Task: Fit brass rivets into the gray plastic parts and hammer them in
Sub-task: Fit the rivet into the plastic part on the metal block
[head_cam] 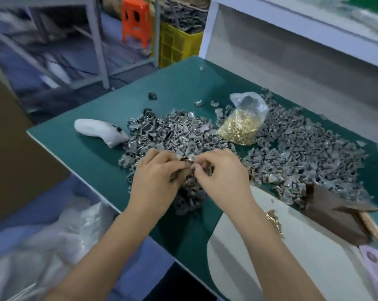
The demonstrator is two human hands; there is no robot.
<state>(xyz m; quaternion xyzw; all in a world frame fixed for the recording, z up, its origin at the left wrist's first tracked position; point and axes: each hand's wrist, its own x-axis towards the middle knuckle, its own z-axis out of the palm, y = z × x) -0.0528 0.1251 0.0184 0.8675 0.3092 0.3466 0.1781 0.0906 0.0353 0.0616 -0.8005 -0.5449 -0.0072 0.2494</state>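
**Hands at the gray parts pile**

Left hand [156, 170] and right hand [221, 170] meet fingertip to fingertip over the near edge of the gray parts [175, 131], which are heaped on the green table [92, 148]. Both sets of fingers are curled, pinching one small gray part [189, 158] between them. A rivet bag [240, 127] lies far right of the hands. A hammer [340, 216] rests near right, beside loose rivets [273, 222] on a white board [292, 257].

Gray plastic parts [303, 153]: matt, some faces with dull sheen. Brass rivets [238, 129]: shiny gold metal, inside clear glossy plastic bag [252, 105]. Table mat [109, 109]: smooth matt green. Hammer [335, 216]: dull brown head, pale wood handle. White plastic tool [101, 131]: smooth, satin.
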